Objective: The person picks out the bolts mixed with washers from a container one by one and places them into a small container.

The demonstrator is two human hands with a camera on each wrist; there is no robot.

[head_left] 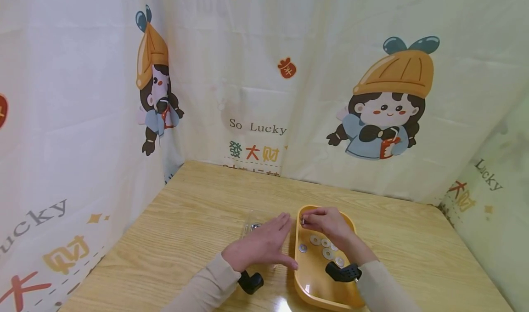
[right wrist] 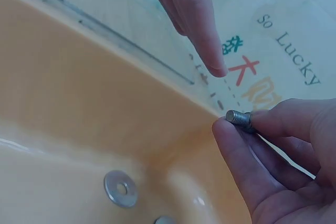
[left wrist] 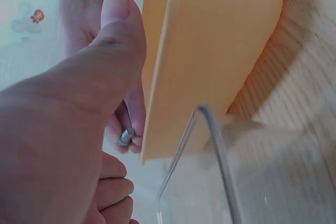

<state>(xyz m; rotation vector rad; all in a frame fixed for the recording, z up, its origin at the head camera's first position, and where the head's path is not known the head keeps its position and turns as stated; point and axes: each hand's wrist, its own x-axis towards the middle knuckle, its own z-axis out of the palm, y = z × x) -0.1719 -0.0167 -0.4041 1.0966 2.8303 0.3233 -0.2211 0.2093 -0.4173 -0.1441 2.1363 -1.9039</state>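
Observation:
My right hand (head_left: 332,227) pinches a small silver bolt (right wrist: 239,118) between thumb and fingers, its threaded end showing in the right wrist view. This hand is over the far part of an orange tray (head_left: 316,282). Several flat silver washers (head_left: 328,254) lie on the tray floor. My left hand (head_left: 264,243) has its fingers straight and holds nothing, its thumb beside the tray's left wall. Beneath it stands a clear plastic box (left wrist: 273,177), largely hidden by the hand in the head view; small metal pieces (head_left: 255,227) show inside.
The wooden table (head_left: 198,211) reaches back to a printed curtain (head_left: 256,73), which also hangs along both sides. A black wrist camera (head_left: 250,282) sits below my left hand, and another (head_left: 343,272) below my right.

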